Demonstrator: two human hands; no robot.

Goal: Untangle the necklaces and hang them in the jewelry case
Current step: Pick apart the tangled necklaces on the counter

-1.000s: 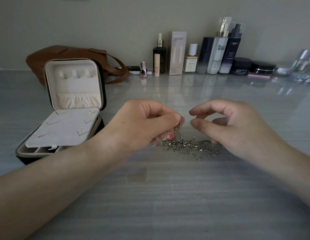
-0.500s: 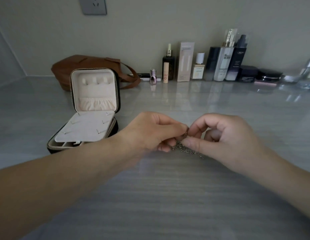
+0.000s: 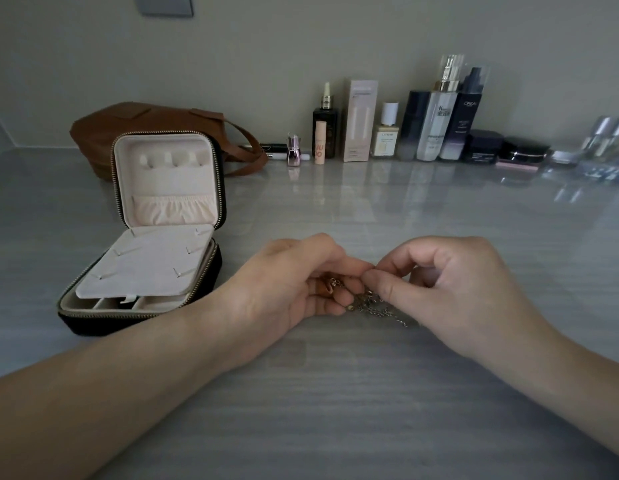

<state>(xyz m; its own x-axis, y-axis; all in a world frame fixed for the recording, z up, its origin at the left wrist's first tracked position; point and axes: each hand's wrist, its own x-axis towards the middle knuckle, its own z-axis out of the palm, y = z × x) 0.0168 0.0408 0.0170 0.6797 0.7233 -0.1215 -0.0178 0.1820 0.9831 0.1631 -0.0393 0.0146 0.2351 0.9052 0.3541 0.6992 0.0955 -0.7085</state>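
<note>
One jewelry case (image 3: pixel 93 323) stands open, one pale panel (image 3: pixel 145 268) lying inside. Right of it, the left hand (image 3: pixel 287 296) and right hand (image 3: pixel 457 289) both pinch one tangled clump of necklaces (image 3: pixel 370 303).

Dim light — a plain beige wall (image 3: pixel 301 46) behind a glossy grey tabletop (image 3: pixel 335 410).

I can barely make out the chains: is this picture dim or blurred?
Head view: dim, flat light, no hard shadows; the necklaces pinched between left hand and right hand look small and soft; the glossy table mirrors the bottles; the wide lens bows the edges.
</note>
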